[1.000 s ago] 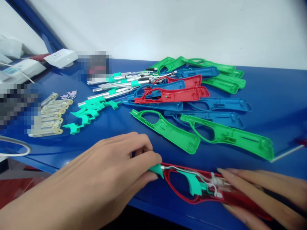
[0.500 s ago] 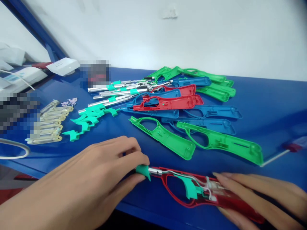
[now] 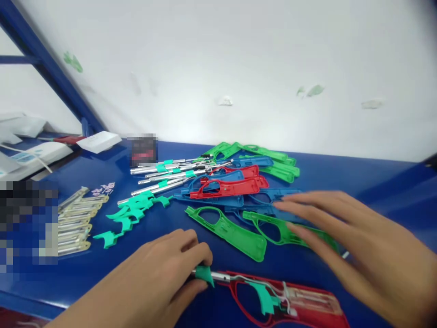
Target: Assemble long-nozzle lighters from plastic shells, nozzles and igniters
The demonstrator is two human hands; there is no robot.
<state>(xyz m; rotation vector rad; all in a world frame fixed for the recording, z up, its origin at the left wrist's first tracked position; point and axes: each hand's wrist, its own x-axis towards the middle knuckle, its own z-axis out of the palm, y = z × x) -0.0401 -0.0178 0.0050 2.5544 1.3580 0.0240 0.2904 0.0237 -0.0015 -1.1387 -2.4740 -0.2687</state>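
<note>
My left hand (image 3: 174, 273) is closed round the metal tube (image 3: 220, 276) at its green sleeve (image 3: 204, 274). The tube's end lies in a red half-shell (image 3: 317, 314) near the table's front edge. In that shell sit a green trigger (image 3: 264, 296), white wires and a clear part (image 3: 312, 298). My right hand (image 3: 344, 241) is over the right side of the table, fingers apart and holding nothing. Beneath its fingertips are a green half-shell (image 3: 273, 228) and blue half-shells (image 3: 266, 196). Another green half-shell (image 3: 239, 234) lies between my hands.
Behind lie red half-shells (image 3: 235, 187), more green ones (image 3: 280, 171) and metal tubes with wires (image 3: 160, 182). To the left are green triggers (image 3: 126, 223), clear parts (image 3: 77, 228) and a white box (image 3: 99, 142). A white wall (image 3: 259, 59) stands behind the table.
My right hand has let go of the red half-shell and moved up over the other half-shells. My left hand keeps its grip on the tube. The camera view has tilted up.
</note>
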